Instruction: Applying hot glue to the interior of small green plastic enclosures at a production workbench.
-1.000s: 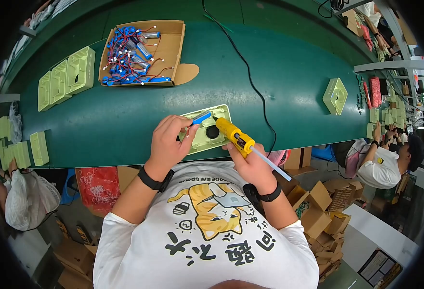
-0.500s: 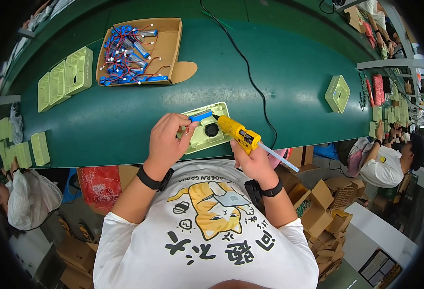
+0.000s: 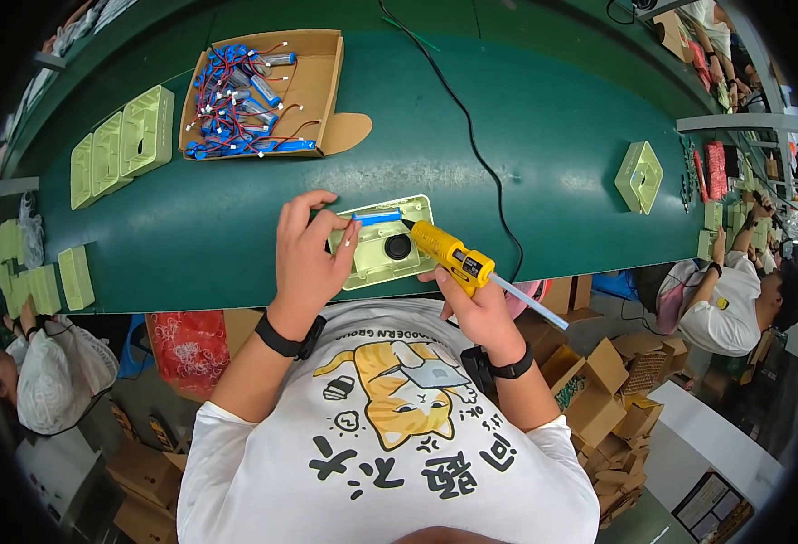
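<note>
A pale green plastic housing [image 3: 373, 275] lies on the green table in front of me, with a round black part [image 3: 398, 246] inside it. Along the housing's far side sits a blue cylindrical battery [image 3: 378, 217]. My left hand [image 3: 313, 254] has its thumb and a finger closed at the battery's left end, while another finger stretches out beyond. In my right hand [image 3: 476, 308] is a yellow hot glue gun [image 3: 453, 255]. Its dark nozzle is beside the battery's right end, and a translucent glue stick [image 3: 535, 306] protrudes from its back.
At the back left, a cardboard box [image 3: 319, 100] holds several blue batteries with red and black wires. More green housings [image 3: 145, 136] stand at the left, and another housing [image 3: 639, 178] at the right. A black cable [image 3: 471, 136] crosses the table. People work at both sides.
The battery has come down level into the housing. My left hand's fingers have spread somewhat, with one raised outward. The glue gun has barely moved.
</note>
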{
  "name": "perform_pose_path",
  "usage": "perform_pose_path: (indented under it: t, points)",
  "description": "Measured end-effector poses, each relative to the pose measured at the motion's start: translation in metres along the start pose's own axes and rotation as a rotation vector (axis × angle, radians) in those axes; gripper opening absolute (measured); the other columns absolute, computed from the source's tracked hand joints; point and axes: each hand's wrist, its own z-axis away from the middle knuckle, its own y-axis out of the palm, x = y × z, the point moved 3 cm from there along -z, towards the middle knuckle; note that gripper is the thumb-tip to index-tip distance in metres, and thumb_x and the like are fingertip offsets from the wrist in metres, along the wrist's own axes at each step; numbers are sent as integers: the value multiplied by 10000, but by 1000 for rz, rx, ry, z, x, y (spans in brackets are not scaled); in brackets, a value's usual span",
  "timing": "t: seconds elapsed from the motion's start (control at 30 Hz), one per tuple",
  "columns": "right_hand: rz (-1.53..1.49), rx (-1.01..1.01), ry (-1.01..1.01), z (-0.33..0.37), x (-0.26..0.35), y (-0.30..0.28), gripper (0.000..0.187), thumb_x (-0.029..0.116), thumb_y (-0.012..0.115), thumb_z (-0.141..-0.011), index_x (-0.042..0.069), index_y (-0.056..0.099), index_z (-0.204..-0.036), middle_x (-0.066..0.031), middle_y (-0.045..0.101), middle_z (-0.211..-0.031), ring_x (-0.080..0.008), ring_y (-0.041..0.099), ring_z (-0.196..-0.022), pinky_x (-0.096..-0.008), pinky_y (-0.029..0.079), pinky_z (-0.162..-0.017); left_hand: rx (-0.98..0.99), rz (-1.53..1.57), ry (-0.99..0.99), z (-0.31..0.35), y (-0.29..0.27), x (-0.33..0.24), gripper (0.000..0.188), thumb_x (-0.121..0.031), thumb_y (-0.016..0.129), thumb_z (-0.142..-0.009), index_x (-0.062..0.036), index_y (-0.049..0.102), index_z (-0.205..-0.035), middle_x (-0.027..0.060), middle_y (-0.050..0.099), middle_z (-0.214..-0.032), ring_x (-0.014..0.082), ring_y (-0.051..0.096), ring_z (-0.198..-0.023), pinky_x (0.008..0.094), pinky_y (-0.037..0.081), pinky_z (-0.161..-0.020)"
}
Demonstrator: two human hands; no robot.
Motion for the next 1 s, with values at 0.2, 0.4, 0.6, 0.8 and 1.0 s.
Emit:
perform_pose_path:
  t: [0.2, 0.4, 0.6, 0.8, 1.0]
  points:
    - [208, 30, -36, 0, -22, 3, 373, 211, 693, -1236, -45, 705, -1507, -74, 878, -1121, -78, 684, -700, -265, 592, -622, 103, 391, -348, 1, 16, 17, 183, -6, 920, -974, -41, 746, -1018, 123, 798, -1168, 299, 780, -1081, 424, 610, -997]
    - [150, 11, -26, -2, -30, 4, 352, 238, 697, -1242, -41, 725, -1454, -31, 776, -930, -80, 671, -677, -277, 583, -611, 352, 337, -275, -22, 13, 26, 247, 9, 893, -991, -68, 887, -1225, 82, 740, -1057, 258, 744, -1038, 389, 592, -984]
    - [238, -98, -191, -2, -22, 11, 282, 216, 727, -1209, -24, 794, -1341, -57, 741, -749, -198, 676, -621, -361, 536, -624, 376, 216, -192, -22, 12, 24, 324, -39, 905, -1009, -126, 929, -1321, 77, 723, -1064, 257, 717, -1058, 392, 577, -992]
    - [167, -4, -77, 1, -26, 5, 363, 219, 689, -1241, -36, 708, -1499, -51, 825, -1020, -90, 672, -677, -274, 588, -613, 342, 340, -227, -19, 9, 27, 326, -91, 929, -1014, -114, 924, -1339, 82, 758, -1111, 257, 726, -1096, 384, 578, -1010]
    - [211, 71, 17, -1, -26, -1, 285, 200, 699, -1234, -34, 708, -1396, -62, 817, -1015, -92, 680, -699, -258, 596, -620, 362, 342, -243, -19, 9, 30, 321, -95, 934, -1006, -93, 922, -1327, 90, 790, -1152, 273, 752, -1117, 392, 590, -1021]
